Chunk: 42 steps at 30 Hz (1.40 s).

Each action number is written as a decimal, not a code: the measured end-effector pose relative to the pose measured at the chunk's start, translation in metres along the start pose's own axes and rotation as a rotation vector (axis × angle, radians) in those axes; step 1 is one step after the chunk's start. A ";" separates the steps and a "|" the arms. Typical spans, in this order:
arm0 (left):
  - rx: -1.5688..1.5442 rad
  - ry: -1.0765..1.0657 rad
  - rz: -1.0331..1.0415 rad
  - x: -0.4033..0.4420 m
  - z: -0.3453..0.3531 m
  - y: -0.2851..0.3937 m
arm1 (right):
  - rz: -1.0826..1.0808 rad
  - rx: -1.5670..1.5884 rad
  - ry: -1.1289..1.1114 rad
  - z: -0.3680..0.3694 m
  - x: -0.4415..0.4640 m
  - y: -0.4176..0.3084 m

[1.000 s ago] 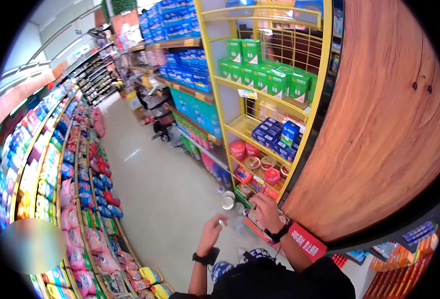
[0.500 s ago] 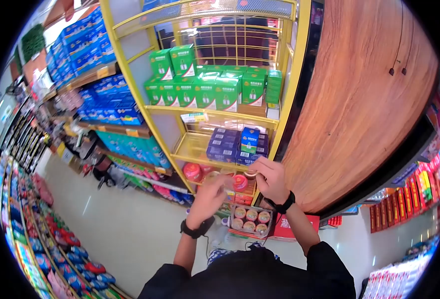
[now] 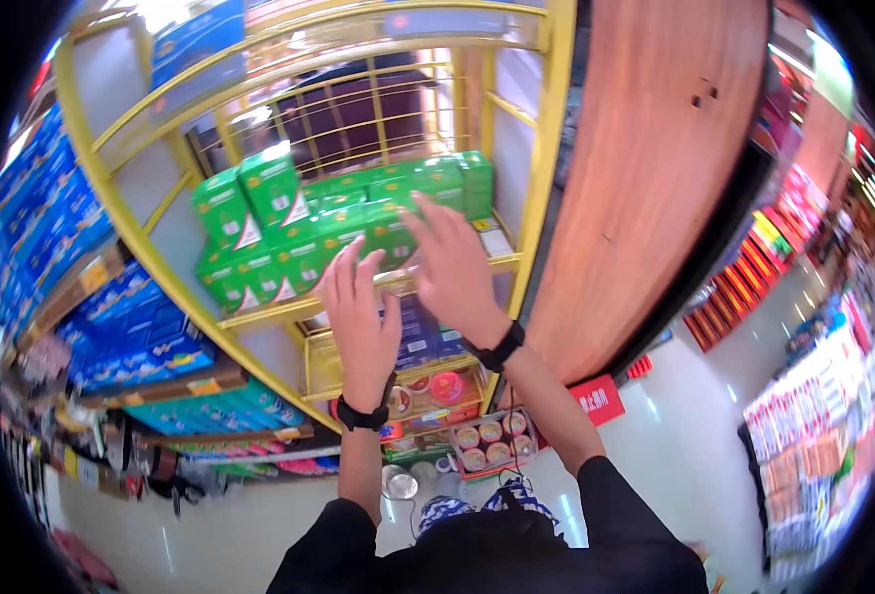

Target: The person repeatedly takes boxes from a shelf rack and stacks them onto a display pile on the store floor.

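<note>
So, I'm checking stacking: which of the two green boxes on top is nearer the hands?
The right top green box; its left neighbour stands farther away.

Yellow rack (image 3: 544,129): hand-height shelf has green boxes (image 3: 289,240) lined along its front edge, two more stacked near the left end. Shelf below: dark-blue boxes (image 3: 415,335) toward the right, partly hidden. Lower down: round red tub (image 3: 447,386) near the right post. Floor (image 3: 655,465): silver-topped container (image 3: 399,482) by the rack's foot. Tray (image 3: 497,469) of six lidded tubs (image 3: 490,432) probably also floor-level, contact unclear.
</note>
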<state>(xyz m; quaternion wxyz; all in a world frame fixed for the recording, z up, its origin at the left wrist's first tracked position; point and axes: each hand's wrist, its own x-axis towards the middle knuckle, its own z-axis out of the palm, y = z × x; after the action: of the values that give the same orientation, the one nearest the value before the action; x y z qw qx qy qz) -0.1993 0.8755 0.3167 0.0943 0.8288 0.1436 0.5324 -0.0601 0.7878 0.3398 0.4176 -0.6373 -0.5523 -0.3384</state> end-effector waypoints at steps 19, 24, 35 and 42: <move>-0.647 0.258 -0.047 -0.055 0.052 0.049 | -0.256 -0.036 0.085 -0.109 -0.075 -0.012; -0.604 -0.316 0.002 -0.101 0.059 0.134 | 0.200 -0.088 0.101 -0.202 -0.183 -0.016; -0.941 -1.263 0.340 -0.258 0.199 0.377 | 1.027 -0.099 0.006 -0.436 -0.438 0.012; -1.176 -1.518 0.413 -0.292 0.262 0.533 | 1.210 -0.311 0.078 -0.564 -0.470 0.019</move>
<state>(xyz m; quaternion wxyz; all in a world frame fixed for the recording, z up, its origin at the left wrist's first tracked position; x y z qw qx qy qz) -0.0021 0.2739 0.1234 0.4644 0.7806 -0.3909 -0.1491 -0.0998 0.0782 0.1549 0.4576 -0.8776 -0.0222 -0.1411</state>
